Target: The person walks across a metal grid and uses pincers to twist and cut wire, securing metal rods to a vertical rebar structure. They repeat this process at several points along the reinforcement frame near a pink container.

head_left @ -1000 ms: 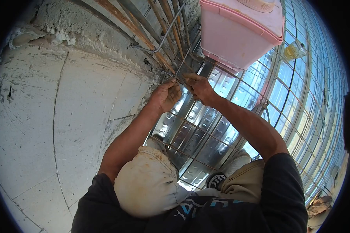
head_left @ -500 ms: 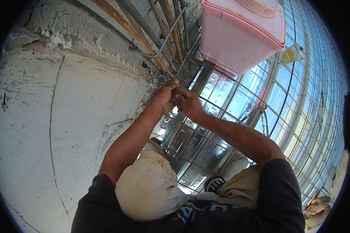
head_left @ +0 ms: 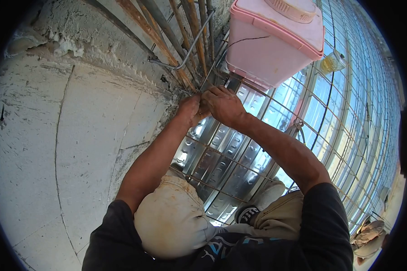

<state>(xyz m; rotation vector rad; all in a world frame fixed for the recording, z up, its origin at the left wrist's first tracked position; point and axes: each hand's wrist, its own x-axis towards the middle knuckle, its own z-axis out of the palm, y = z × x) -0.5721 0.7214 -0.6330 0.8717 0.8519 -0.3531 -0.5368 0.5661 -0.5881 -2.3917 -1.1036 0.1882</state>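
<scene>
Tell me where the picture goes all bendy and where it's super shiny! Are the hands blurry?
In the head view, the corners are black and the wire grid curves toward the right edge, probably from a very wide lens; in the head view, bright glare patches the metal sheet; in the head view, the left hand and right hand look fairly sharp.

Bare left hand (head_left: 190, 110), fingers curled in. Bare right hand (head_left: 226, 107), back uppermost, fingers bent, against the left. Left forearm (head_left: 154, 158) and right forearm (head_left: 280, 145), bare, converging forward from short black cloth sleeves (head_left: 326, 221); right elbow (head_left: 315, 174) bent outward.
</scene>
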